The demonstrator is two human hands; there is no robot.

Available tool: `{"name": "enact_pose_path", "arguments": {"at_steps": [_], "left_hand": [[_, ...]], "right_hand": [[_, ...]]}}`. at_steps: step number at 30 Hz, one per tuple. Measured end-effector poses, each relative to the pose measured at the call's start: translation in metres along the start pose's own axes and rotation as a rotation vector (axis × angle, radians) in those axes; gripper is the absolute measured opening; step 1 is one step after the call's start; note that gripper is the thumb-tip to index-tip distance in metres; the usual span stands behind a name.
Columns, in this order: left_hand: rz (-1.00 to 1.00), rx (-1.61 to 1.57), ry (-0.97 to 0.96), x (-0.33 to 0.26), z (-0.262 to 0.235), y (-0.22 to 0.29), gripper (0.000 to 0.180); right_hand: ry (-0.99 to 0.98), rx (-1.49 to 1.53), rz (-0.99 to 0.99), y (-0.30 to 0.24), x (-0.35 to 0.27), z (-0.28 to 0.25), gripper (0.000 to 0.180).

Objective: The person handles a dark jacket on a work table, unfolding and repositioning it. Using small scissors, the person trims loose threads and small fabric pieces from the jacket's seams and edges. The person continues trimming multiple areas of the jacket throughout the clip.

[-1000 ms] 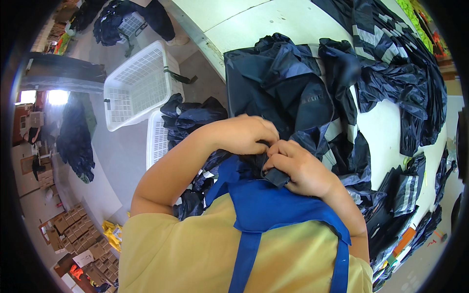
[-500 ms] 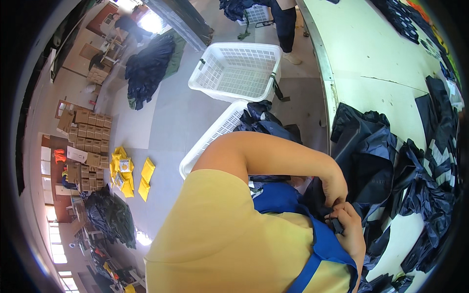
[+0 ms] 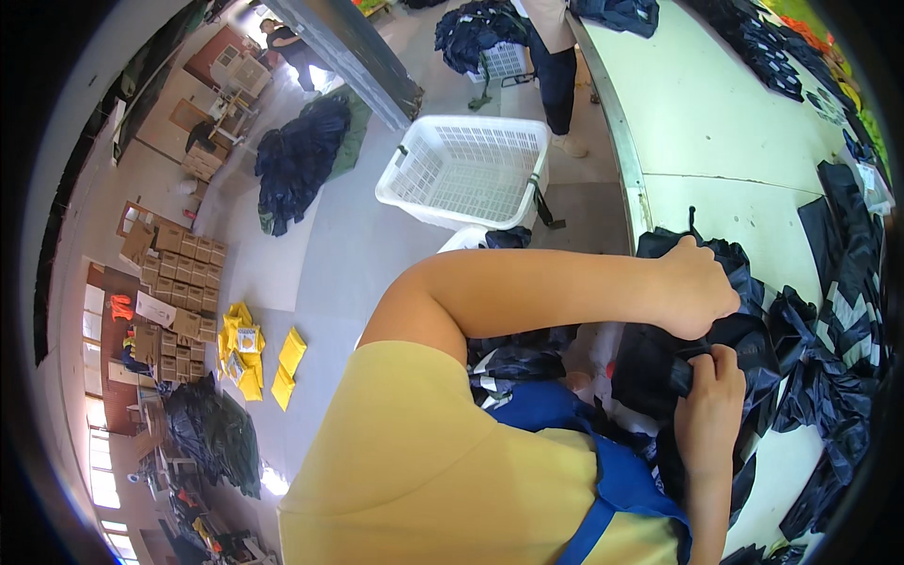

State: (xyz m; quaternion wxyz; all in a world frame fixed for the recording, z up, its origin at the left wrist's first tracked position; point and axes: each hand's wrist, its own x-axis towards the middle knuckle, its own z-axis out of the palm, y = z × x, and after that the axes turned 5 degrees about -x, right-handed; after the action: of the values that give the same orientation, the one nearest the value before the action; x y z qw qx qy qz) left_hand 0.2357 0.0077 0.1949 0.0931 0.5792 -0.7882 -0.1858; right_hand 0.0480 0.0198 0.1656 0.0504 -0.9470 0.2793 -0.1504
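A black garment (image 3: 650, 363) of shiny fabric lies bunched at the table's near edge, beneath both my hands. My left hand (image 3: 697, 287) is closed in a fist over its far part, knuckles up. The thin end of a black cord (image 3: 692, 218) sticks up beside that fist; the rest of the cord is hidden. Closer to me, my right hand (image 3: 713, 400) grips a fold of the same garment, thumb and fingers pressed together on the cloth. A short gap separates the two hands.
Dark garments with grey strips (image 3: 843, 330) lie along the pale table (image 3: 697, 141). A white plastic basket (image 3: 471, 127) stands on the floor, with another partly behind my left arm. Yellow packets (image 3: 290, 363), stacked cartons (image 3: 184, 273) and a dark fabric heap (image 3: 301, 160) are at left. A person (image 3: 554, 75) stands beyond.
My left hand has moved up and away from my right hand, beside a cord end now showing. The right hand has shifted slightly farther over the table with the garment. The view has shifted slightly.
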Motion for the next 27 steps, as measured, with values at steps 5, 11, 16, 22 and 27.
{"name": "enact_pose_path", "arguments": {"at_steps": [5,11,16,22,27], "left_hand": [[-0.068,0.175,0.290,-0.007,0.000,-0.014,0.010],[0.196,0.016,0.660,-0.019,0.021,-0.024,0.012],[0.223,-0.211,0.611,-0.017,0.030,0.002,0.011],[0.407,-0.396,0.621,-0.001,0.045,0.043,0.015],[0.333,-0.382,0.614,-0.002,0.051,0.044,0.012]], "right_hand": [[0.081,-0.003,-0.169,-0.010,0.009,0.013,0.012],[-0.179,0.572,-0.087,0.009,-0.003,0.000,0.030],[-0.087,0.874,0.165,0.066,-0.014,-0.012,0.010],[-0.106,1.199,0.380,0.076,-0.010,-0.034,0.014],[0.286,1.420,0.727,0.106,-0.025,-0.042,0.017]]}}
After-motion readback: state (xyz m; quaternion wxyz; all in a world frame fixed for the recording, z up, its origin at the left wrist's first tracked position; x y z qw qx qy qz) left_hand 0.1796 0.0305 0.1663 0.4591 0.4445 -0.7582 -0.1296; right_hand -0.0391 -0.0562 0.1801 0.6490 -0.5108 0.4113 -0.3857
